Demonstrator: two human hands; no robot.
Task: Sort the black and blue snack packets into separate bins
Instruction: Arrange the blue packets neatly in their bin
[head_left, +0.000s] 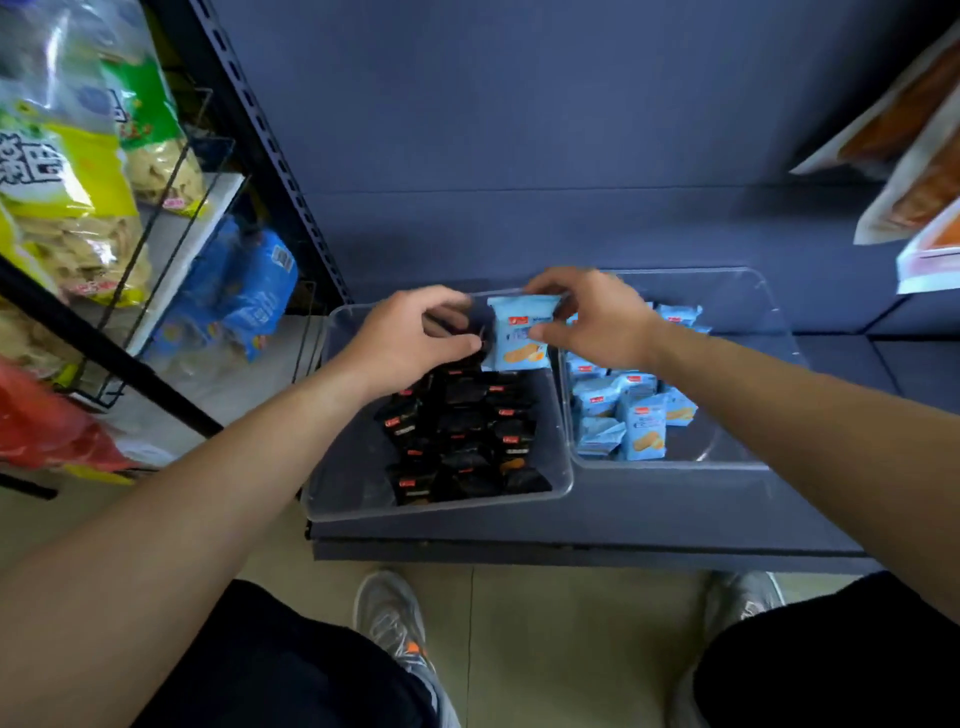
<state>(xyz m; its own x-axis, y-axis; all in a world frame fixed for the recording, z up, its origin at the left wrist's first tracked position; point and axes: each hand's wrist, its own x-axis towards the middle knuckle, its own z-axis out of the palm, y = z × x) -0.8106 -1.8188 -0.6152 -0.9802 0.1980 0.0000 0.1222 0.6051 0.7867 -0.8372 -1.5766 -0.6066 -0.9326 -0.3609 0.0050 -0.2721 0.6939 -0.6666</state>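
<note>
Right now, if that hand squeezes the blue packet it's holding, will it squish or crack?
The blue packet looks like a thin puffy wrapper, so it would probably crinkle and give. Its picture shows a biscuit, which might crack under a hard squeeze. The right hand pinches it with fingertips alone, so it is likely light.

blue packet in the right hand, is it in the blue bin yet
Not yet: the right hand holds the blue packet upright above the black-packet bin, left of the blue bin.

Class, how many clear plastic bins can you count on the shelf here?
2. The left bin holds black packets; the right bin beside it holds blue packets. None appear hidden.
</note>
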